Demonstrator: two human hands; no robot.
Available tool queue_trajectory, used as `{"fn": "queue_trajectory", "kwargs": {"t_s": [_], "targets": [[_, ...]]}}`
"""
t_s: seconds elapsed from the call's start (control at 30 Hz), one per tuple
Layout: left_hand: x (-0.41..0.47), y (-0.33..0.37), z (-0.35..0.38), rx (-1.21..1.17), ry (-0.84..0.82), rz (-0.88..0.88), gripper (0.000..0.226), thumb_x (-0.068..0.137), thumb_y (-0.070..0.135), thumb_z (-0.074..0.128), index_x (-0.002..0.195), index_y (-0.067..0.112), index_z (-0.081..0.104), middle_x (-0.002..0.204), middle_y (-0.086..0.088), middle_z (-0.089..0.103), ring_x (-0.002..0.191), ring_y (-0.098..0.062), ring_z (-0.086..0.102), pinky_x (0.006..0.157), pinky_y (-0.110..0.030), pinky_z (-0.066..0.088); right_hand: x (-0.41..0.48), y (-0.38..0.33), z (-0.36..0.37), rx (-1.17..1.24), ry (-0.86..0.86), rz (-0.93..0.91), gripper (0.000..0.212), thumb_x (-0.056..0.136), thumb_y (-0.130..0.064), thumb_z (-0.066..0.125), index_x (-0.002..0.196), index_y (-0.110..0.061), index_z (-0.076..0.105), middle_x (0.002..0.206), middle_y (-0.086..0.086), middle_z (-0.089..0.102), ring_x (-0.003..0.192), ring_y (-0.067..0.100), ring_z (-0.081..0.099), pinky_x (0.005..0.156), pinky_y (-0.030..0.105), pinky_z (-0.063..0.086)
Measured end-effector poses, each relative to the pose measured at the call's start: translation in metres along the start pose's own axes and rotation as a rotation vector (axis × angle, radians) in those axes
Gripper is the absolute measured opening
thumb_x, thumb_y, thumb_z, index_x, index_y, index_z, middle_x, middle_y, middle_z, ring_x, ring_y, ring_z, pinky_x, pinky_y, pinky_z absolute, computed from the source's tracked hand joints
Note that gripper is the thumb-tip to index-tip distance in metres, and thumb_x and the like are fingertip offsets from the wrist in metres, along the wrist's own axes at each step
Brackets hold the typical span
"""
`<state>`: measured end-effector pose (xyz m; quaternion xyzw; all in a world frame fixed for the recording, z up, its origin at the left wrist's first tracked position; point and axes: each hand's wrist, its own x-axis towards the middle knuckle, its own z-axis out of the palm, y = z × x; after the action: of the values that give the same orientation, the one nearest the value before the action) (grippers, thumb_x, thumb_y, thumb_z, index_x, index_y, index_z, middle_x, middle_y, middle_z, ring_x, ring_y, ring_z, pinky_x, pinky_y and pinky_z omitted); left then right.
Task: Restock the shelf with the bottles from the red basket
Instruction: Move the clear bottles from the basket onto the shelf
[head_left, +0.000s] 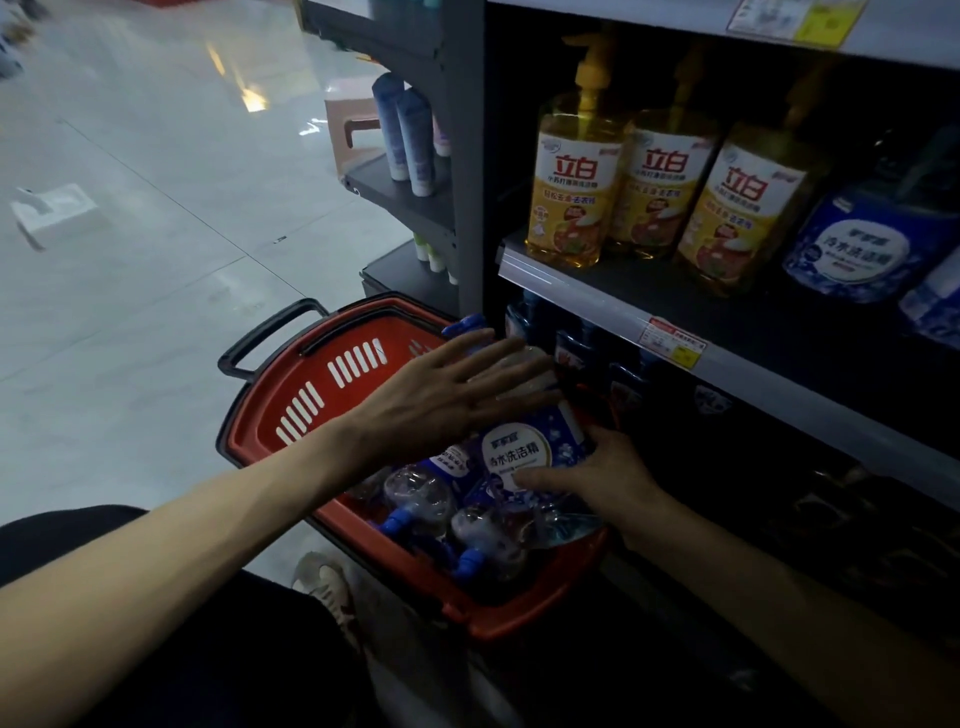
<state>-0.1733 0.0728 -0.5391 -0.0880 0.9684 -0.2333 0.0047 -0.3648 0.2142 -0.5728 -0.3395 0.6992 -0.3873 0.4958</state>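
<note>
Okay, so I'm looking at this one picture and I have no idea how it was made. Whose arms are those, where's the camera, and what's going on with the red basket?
There is no machine here. A person wears a wide-angle camera on their head, so you look forward and down along their own bare arms. That is the only view.

They are beside a shop shelf, with a red basket on the floor in front of it. The basket holds several clear bottles with blue caps and blue labels.

The right hand grips the side of the top bottle. The left hand lies flat and open over it, fingers spread, steadying it rather than gripping.

On the shelf above stand three yellow pump bottles, with blue-labelled bottles to their right. The shelf below is dark; more blue-capped bottles seem to stand there.
</note>
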Motion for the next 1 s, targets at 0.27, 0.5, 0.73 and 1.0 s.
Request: {"fn": "queue_trajectory", "kwargs": {"t_s": [0.27, 0.5, 0.73, 1.0], "targets": [[0.000, 0.008, 0.006, -0.638, 0.094, -0.634, 0.107, 0.085, 0.039, 0.080, 0.164, 0.025, 0.009, 0.161, -0.014, 0.035, 0.134, -0.032, 0.050, 0.104, -0.042, 0.047, -0.009, -0.009, -0.008, 0.284, -0.013, 0.034, 0.045, 0.071, -0.007, 0.089, 0.112, -0.008, 0.072, 0.099, 0.010, 0.079, 0.085, 0.023, 0.077, 0.060, 0.028, 0.060], [0.020, 0.025, -0.011, -1.944, -0.142, -1.043, 0.026, 0.105, 0.035, 0.053, 0.119, 0.017, 0.064, 0.114, -0.009, 0.073, 0.103, -0.026, 0.072, 0.095, -0.047, 0.058, -0.018, -0.009, -0.016, 0.322, 0.015, -0.090, 0.052, 0.071, -0.020, 0.090, 0.120, -0.017, 0.070, 0.109, 0.003, 0.078, 0.098, 0.022, 0.076, 0.085, 0.045, 0.061], [0.045, 0.055, -0.051, -1.956, -0.066, -0.824, 0.081, 0.066, 0.055, 0.080, 0.137, 0.027, 0.052, 0.123, -0.001, 0.070, 0.103, -0.016, 0.074, 0.084, -0.036, 0.062, -0.049, -0.002, -0.042, 0.315, 0.107, -0.176, 0.054, 0.070, -0.031, 0.089, 0.120, -0.023, 0.070, 0.109, -0.002, 0.077, 0.099, 0.017, 0.075, 0.086, 0.041, 0.059], [0.092, 0.098, -0.094, -1.868, 0.056, -0.585, 0.058, 0.080, 0.012, 0.085, 0.130, 0.017, 0.055, 0.111, 0.001, 0.074, 0.095, -0.010, 0.076, 0.075, -0.024, 0.061, -0.094, 0.021, -0.090, 0.255, 0.192, -0.360, 0.053, 0.072, -0.019, 0.086, 0.118, -0.033, 0.063, 0.108, -0.011, 0.077, 0.102, 0.009, 0.072, 0.079, 0.023, 0.059]]}}
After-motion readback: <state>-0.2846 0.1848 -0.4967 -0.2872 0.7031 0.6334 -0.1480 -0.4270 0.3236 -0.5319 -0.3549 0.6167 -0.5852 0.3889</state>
